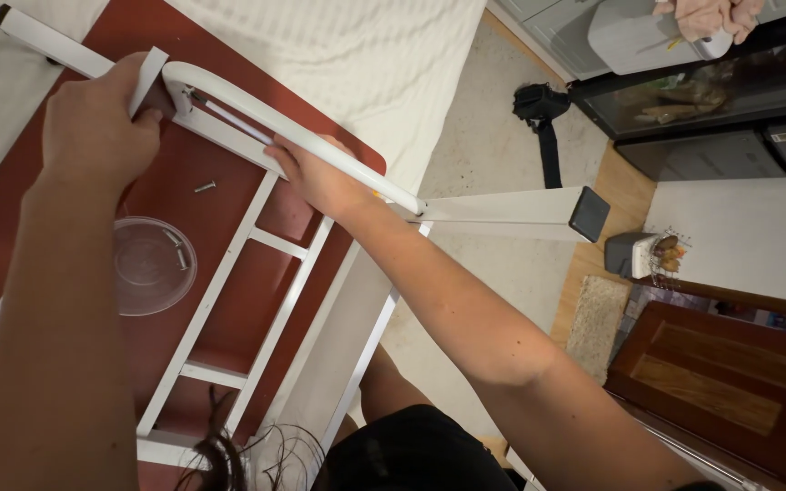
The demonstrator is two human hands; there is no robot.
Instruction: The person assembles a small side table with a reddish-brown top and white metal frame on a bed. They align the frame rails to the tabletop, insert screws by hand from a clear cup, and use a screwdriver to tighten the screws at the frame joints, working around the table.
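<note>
White tube (320, 145), curved at its upper-left end, runs on a long diagonal from that bend down and right to a square leg with a black end cap (589, 214). It lies over the white frame (229, 300), a ladder-like rack resting on a red-brown board (229, 27).

The left hand (93, 127) is at the bend, closed over the corner where the tube meets a flat white bracket (149, 77); the fingers wrap out of sight, so how firmly it grips is hard to tell, but it appears to have hold of that joint. The right hand (316, 177) sits further along the tube, toward its middle, fingers curled round it from below with the thumb side up.

So the tube's long axis passes through both hands, the left at the curved end and the right down-slope toward the capped leg, which hangs free past the board's edge over the floor (493, 136).

A loose screw (205, 187) lies on the board just below the bend, nearer the left hand. A clear plastic lid (150, 265) holding more screws sits below it, beside the frame's left rail.
</note>
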